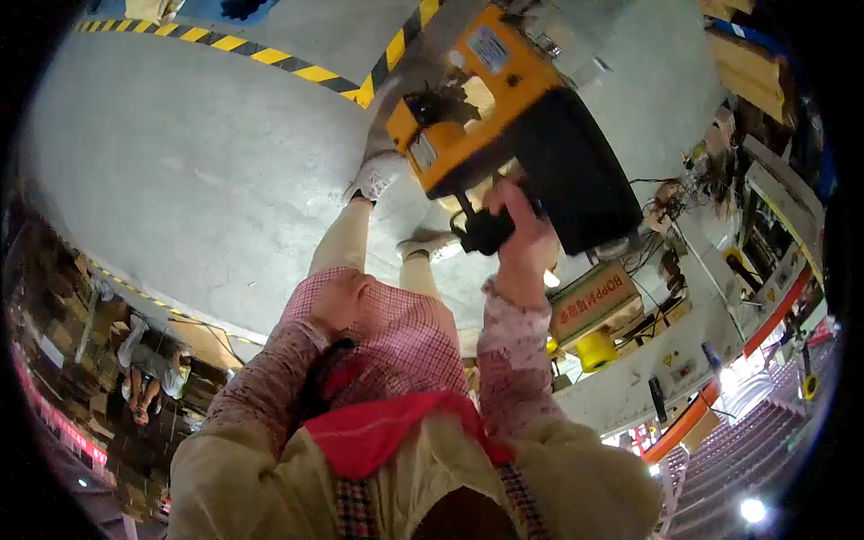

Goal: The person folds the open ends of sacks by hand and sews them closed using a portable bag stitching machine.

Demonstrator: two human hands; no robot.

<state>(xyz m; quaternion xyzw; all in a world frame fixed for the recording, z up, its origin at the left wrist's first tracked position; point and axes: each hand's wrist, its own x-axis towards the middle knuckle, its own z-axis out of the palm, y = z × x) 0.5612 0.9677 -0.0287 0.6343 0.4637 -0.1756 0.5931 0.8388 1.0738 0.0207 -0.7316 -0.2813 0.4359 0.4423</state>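
My right hand (525, 236) is closed at the black handle (484, 230) on the near side of an orange and black machine (520, 76). The machine's body is orange with white labels, and a large black housing (576, 166) extends beside my hand. Some of my right fingers are hidden, and the machine is slightly blurred. My left hand (340, 300) rests against the pink checked apron (405, 328) at my waist, fingers curled. Whether anything is inside those fingers I cannot make out.
Yellow and black floor tape (270, 56) runs across the grey floor. To the right, a printed cardboard box (594, 304) and a yellow tape roll (595, 349) lie beside a pale machine frame (621, 391). Another person (148, 378) is at far left.
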